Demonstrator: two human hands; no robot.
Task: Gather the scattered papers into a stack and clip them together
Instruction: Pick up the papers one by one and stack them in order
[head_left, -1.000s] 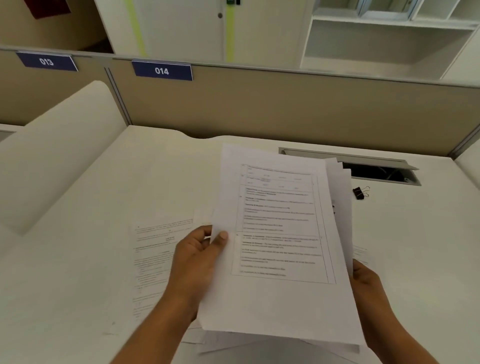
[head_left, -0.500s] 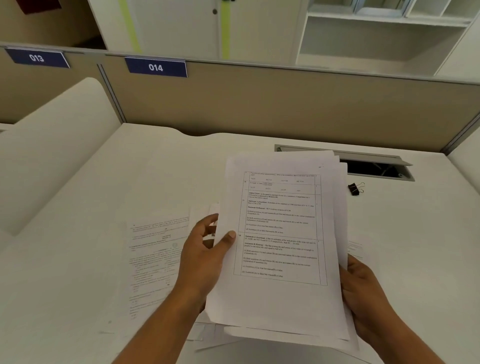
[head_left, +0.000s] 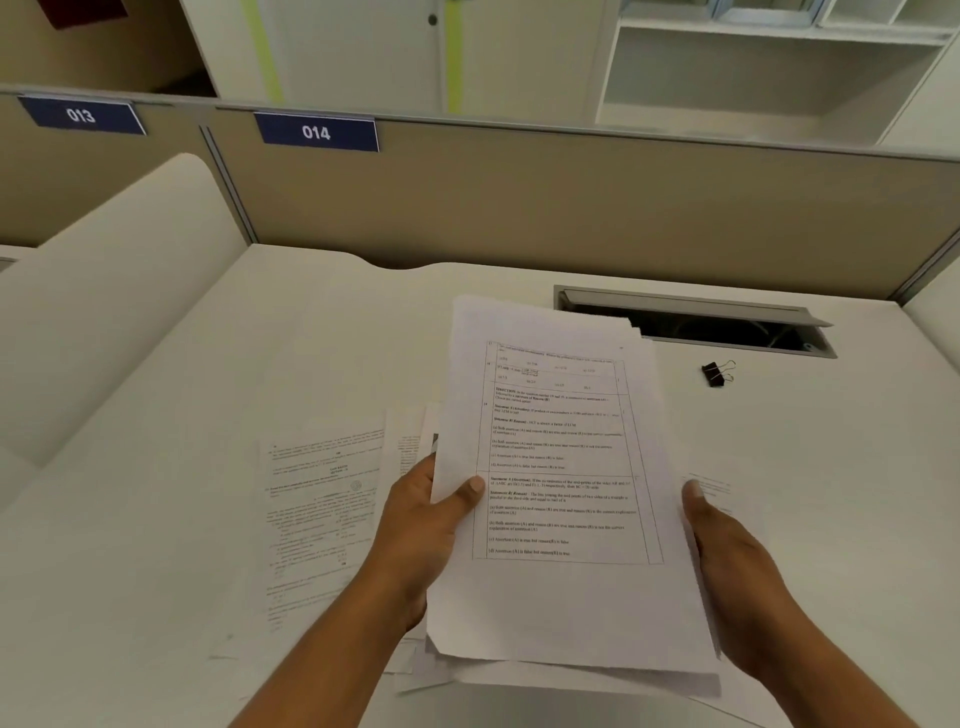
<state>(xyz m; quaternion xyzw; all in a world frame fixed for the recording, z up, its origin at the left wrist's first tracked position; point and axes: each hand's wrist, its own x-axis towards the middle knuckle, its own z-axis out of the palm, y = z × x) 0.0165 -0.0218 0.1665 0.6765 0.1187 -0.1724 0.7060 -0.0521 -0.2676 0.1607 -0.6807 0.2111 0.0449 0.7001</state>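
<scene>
stack of papers (head_left: 561, 597): matt white paper, black print. desk (head_left: 156, 519): smooth matt off-white laminate. binder clip (head_left: 714, 375): black body, shiny wire handles.

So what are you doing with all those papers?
A person holds a stack of papers above the desk, the left hand gripping its left edge and the right hand its right edge. More sheets lie on the desk to the left. The black binder clip sits untouched to the right.

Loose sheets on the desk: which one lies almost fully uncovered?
The printed sheet left of the left hand; the others only peek out from behind the held stack.
</scene>
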